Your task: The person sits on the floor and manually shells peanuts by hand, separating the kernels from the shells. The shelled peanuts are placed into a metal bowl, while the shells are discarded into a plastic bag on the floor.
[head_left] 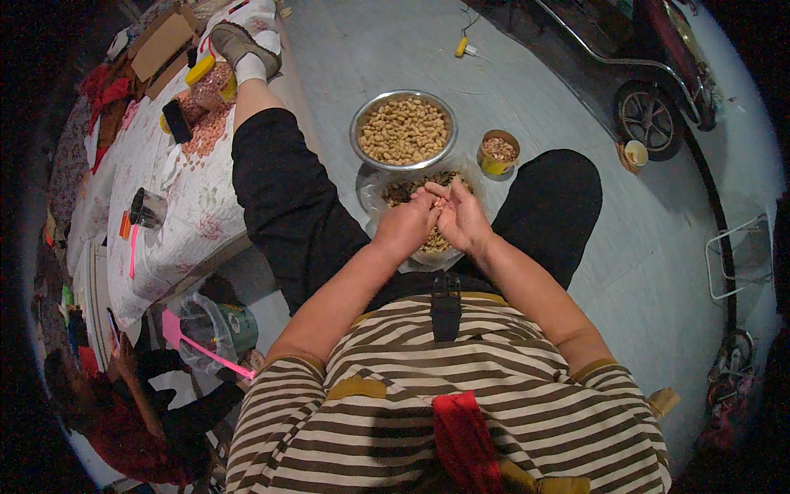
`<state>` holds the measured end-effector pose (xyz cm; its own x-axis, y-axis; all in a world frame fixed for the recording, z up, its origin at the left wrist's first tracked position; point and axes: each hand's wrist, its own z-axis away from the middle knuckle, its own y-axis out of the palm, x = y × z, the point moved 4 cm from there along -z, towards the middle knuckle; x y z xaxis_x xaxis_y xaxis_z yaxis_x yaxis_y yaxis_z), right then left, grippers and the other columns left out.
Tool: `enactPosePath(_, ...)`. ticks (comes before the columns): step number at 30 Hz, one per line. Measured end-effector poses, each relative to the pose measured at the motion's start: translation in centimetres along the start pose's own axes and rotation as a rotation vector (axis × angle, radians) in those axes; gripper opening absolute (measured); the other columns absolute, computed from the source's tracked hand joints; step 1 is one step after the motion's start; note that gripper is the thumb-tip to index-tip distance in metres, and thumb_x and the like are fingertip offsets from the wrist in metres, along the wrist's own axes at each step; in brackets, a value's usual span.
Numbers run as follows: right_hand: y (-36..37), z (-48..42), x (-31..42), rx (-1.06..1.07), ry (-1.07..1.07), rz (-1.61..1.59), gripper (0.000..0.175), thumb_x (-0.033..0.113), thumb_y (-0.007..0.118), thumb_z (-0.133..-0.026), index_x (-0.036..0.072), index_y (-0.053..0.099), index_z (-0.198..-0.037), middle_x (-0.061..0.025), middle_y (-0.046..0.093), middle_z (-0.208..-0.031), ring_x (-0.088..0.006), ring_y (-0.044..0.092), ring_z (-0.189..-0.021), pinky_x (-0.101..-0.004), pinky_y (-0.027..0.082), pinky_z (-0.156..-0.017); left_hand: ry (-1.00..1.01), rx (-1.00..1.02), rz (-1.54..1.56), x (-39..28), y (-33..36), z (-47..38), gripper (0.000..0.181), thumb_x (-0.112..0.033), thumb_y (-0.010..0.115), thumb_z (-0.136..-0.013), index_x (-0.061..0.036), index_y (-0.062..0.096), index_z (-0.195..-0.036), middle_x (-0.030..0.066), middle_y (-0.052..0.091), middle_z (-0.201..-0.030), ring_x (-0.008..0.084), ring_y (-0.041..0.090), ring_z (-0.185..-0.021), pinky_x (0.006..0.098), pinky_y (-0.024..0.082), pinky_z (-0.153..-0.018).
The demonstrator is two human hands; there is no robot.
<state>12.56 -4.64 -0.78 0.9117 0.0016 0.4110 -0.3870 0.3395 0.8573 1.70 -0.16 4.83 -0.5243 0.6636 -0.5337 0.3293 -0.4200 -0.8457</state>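
My left hand (pixel 404 228) has its fingers curled inward, and their tips meet the palm of my right hand (pixel 464 221). A small pinkish piece, apparently a peanut kernel (pixel 438 202), shows between the two hands. My right palm is turned up and slightly cupped, with its fingers stretched out. Beneath both hands lies a clear plastic bag (pixel 373 194) of broken peanut shells (pixel 435 242), partly covered by them. Just beyond it stands a steel bowl (pixel 453 133) full of unshelled peanuts (pixel 404 131). To its right a small yellow-labelled tub (pixel 495 165) holds shelled kernels (pixel 498 149).
On the bed (pixel 203 210) at left are a yellow-lidded jar (pixel 213 83), loose kernels (pixel 207 133), a dark phone (pixel 177 120) and a glass jar (pixel 148 208). A pink fly swatter (pixel 207 352) crosses a bag-lined bucket (pixel 237 327). Another person (pixel 133 420) sits lower left. A wheeled vehicle (pixel 648 120) stands at right.
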Motion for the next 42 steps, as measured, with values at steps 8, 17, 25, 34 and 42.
enactPosePath(8,-0.4,0.1,-0.8,-0.017,0.056,0.039,0.055,0.044,0.032,-0.102,-0.005,0.048,-0.123,-0.0229,0.055,-0.124,-0.0343,0.053,-0.119,-0.0451,0.039,-0.107,0.108,0.034,-0.172,0.7,1.0,0.3,0.034,-0.022,0.054,-0.089,-0.0015,0.045,-0.115,0.0231,0.065,-0.078,0.0423,0.064,-0.066,0.0535,0.05,-0.055)
enactPosePath(17,0.9,1.2,-1.0,0.2,0.114,0.149,0.05,0.044,0.033,-0.103,0.0,0.057,-0.108,-0.0127,0.063,-0.104,-0.0271,0.061,-0.095,-0.0399,0.05,-0.087,0.017,0.041,0.148,1.3,1.2,0.5,0.031,-0.016,0.057,-0.087,-0.01,0.05,-0.117,0.0182,0.067,-0.098,0.0381,0.066,-0.09,0.0478,0.051,-0.073)
enactPosePath(25,0.6,0.8,-0.7,0.114,0.092,0.102,0.045,0.04,0.034,-0.103,0.001,0.056,-0.102,-0.009,0.06,-0.093,-0.0229,0.059,-0.086,-0.0339,0.051,-0.081,0.119,-0.041,0.167,0.5,-0.3,1.2,0.033,-0.018,0.058,-0.087,-0.0089,0.048,-0.117,0.0201,0.066,-0.099,0.0397,0.066,-0.083,0.0479,0.052,-0.069)
enactPosePath(34,-2.0,-0.4,-0.5,0.12,0.077,0.096,0.049,0.039,0.037,-0.102,-0.005,0.051,-0.118,-0.0163,0.058,-0.116,-0.0276,0.055,-0.111,-0.0377,0.045,-0.099,0.082,-0.027,0.213,1.1,-0.4,1.1,0.034,-0.017,0.063,-0.085,-0.0035,0.048,-0.111,0.0203,0.067,-0.091,0.0405,0.066,-0.084,0.0478,0.052,-0.068)
enactPosePath(42,-1.4,0.5,0.1,-0.067,0.036,0.057,0.052,0.039,0.042,-0.101,-0.009,0.046,-0.122,-0.0209,0.055,-0.117,-0.0338,0.054,-0.114,-0.045,0.042,-0.106,-0.139,-0.151,0.74,3.2,-2.4,-0.7,0.017,-0.02,0.057,-0.09,-0.0039,0.054,-0.087,0.0108,0.059,-0.071,0.0231,0.057,-0.054,0.0351,0.046,-0.048)
